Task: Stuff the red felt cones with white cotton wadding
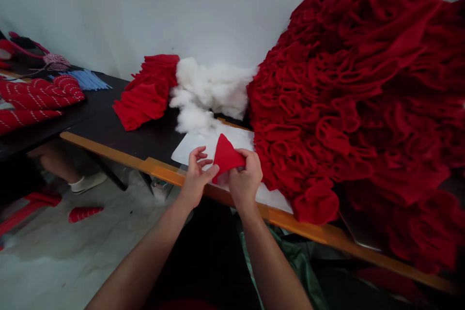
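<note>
A small red felt cone [225, 154], its tip pointing up, is held over a white sheet [187, 147] near the table's front edge. My right hand [247, 177] grips the cone's lower right side with its fingers curled round the cloth. On the other side, my left hand [198, 174] has its fingers apart, and its thumb touches the cone's left edge. Behind the cone lies a heap of fluffy white stuffing [214, 87]. The inside of the cone is hidden from view.
A tall pile of red felt pieces [356, 87] fills the right. Stacked red pieces [148, 89] lie left of the stuffing. Farther left are red stitched cones [43, 94] and blue strips [87, 80]. One stitched cone [85, 213] lies on the floor near a person's foot [87, 182].
</note>
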The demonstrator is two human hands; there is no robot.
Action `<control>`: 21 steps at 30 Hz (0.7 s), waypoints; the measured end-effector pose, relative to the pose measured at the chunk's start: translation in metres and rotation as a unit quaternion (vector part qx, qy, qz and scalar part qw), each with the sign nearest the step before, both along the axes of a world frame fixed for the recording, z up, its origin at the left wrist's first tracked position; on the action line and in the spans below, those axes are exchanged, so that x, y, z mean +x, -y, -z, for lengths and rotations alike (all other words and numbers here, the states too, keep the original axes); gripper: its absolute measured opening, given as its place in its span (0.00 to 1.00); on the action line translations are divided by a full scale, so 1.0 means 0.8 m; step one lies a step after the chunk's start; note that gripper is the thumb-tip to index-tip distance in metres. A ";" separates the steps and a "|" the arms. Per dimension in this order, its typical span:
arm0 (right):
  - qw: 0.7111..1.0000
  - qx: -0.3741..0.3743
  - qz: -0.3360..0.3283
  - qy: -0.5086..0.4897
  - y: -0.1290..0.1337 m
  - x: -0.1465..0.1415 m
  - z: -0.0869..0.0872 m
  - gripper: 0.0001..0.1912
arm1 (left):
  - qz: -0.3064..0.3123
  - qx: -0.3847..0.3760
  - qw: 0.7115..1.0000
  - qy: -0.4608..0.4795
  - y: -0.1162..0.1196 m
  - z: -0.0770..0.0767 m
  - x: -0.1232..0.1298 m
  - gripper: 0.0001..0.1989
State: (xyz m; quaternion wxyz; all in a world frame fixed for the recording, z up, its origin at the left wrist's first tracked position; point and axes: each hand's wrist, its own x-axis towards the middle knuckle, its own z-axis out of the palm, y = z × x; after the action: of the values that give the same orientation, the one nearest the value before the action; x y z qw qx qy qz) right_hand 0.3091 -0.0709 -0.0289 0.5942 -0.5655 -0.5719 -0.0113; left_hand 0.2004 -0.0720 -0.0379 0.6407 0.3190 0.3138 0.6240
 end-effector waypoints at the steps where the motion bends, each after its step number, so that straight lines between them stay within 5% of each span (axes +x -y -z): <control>1: 1.000 0.000 -0.003 -0.004 0.000 0.000 0.000 0.17 | -0.027 0.043 0.998 -0.049 0.004 0.001 -0.001 0.23; 5: 1.000 0.006 -0.014 0.003 0.001 -0.003 -0.002 0.13 | -0.121 0.124 0.965 -0.199 0.013 0.004 -0.001 0.13; 9: 0.999 -0.017 0.022 -0.018 -0.001 -0.001 0.003 0.12 | -0.211 0.138 0.932 -0.259 0.008 0.008 -0.001 0.13; 16: 0.998 -0.035 0.024 -0.055 -0.003 0.001 0.005 0.11 | -0.192 0.153 0.920 -0.304 0.015 0.010 0.009 0.17; 18: 0.995 -0.063 -0.033 -0.070 0.001 0.002 0.001 0.11 | -0.201 0.171 0.902 -0.342 0.012 0.013 0.009 0.15; 21: 0.964 -0.118 -0.222 -0.090 0.008 0.010 -0.005 0.15 | -0.238 0.165 0.883 -0.370 0.002 0.019 0.004 0.11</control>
State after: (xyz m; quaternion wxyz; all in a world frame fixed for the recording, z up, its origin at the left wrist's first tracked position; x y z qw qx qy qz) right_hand 0.3171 -0.0774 -0.0249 0.5593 -0.4897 -0.6246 0.2391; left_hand 0.2038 -0.0735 -0.0533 0.2481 0.5439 0.4870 0.6368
